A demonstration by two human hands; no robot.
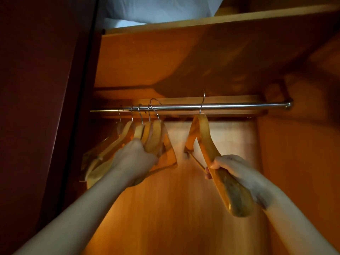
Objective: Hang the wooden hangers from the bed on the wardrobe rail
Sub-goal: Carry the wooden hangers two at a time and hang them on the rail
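Observation:
A chrome wardrobe rail [239, 105] runs across the cupboard. Several wooden hangers [127, 131] hang bunched at its left end. My left hand [134, 157] is closed around the rightmost of that bunch [156, 133], whose hook rises above the rail. Further right, a single wooden hanger [207, 140] has its hook over the rail. My right hand [237, 170] grips the near arm of this hanger, which slopes down toward me.
A wooden shelf [202, 21] sits above the rail with pale blue bedding [156, 10] on it. The dark red wardrobe door [36, 107] stands at the left. The cupboard's side wall [303, 144] closes the right.

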